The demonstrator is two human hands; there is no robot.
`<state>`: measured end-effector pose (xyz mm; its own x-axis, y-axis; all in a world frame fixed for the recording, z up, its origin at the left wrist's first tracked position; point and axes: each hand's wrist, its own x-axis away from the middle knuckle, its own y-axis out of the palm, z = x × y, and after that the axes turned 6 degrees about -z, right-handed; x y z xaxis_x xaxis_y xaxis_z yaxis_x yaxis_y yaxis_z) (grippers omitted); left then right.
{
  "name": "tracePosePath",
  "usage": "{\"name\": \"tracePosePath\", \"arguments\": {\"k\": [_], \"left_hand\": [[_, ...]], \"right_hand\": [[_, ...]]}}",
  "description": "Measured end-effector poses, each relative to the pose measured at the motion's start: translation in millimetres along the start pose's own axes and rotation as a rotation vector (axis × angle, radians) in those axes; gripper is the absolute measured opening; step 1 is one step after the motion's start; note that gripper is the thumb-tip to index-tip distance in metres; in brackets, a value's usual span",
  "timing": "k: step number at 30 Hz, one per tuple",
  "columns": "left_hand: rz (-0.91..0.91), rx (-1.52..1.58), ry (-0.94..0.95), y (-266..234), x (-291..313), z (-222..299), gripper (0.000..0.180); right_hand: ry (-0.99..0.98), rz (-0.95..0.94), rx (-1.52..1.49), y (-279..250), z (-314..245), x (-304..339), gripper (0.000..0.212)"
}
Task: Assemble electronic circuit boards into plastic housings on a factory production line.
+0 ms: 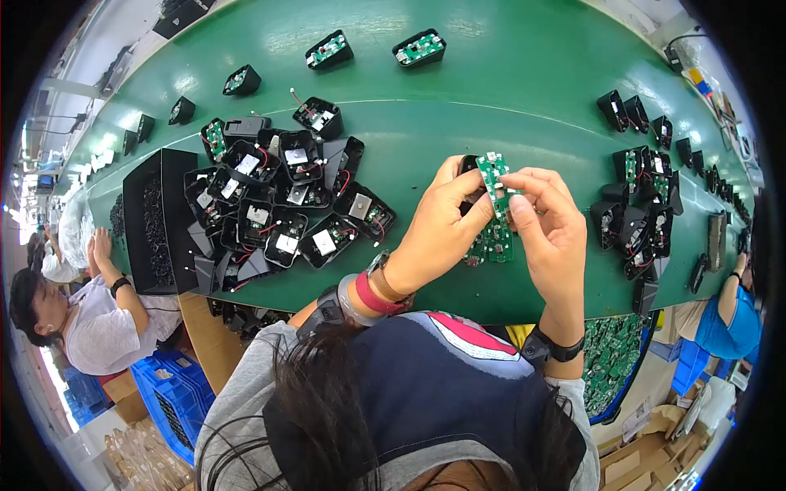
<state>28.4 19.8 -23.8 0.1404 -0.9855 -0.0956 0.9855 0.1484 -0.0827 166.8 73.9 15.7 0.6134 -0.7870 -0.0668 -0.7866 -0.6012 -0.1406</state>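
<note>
Above the green bench, my left hand [436, 219] is closed around a black plastic housing [469, 165], mostly hidden by the fingers. A narrow green circuit board [492, 170] stands at a tilt beside that housing, near my left thumb. My right hand [553, 219] bends its fingers onto the board's right edge, index finger and thumb close together. Just below, between the two hands, lies more green circuit board [496, 245]; whether it is held or rests on the bench I cannot tell.
Left of my hands, black housings [282, 192] with wires are heaped next to a black bin [172, 221] of small dark parts. Another heap of housings [639, 213] lies to the right. Several housings with boards [419, 49] line the far side. Co-workers sit at both sides.
</note>
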Motion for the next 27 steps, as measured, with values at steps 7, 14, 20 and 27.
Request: {"name": "tracePosePath", "arguments": {"k": [7, 14, 20, 27], "left_hand": [[-0.012, 0.071, 0.005, -0.7, 1.5, -2.4, 0.023], [-0.372, 0.852, -0.383, -12.9, 2.7, 12.0, 0.052], [-0.379, 0.957, -0.391, -15.5, -2.4, 11.1, 0.046], [-0.217, 0.796, -0.345, -6.6, 1.1, 14.9, 0.045]], "right_hand": [[0.004, -0.014, 0.071, -6.3, 0.0, -10.3, 0.017], [-0.192, -0.328, 0.352, -42.0, -18.1, -31.9, 0.014], [-0.289, -0.229, 0.344, -19.0, -6.4, -39.4, 0.017], [-0.118, 0.164, 0.004, 10.8, 4.5, -27.8, 0.005]]}}
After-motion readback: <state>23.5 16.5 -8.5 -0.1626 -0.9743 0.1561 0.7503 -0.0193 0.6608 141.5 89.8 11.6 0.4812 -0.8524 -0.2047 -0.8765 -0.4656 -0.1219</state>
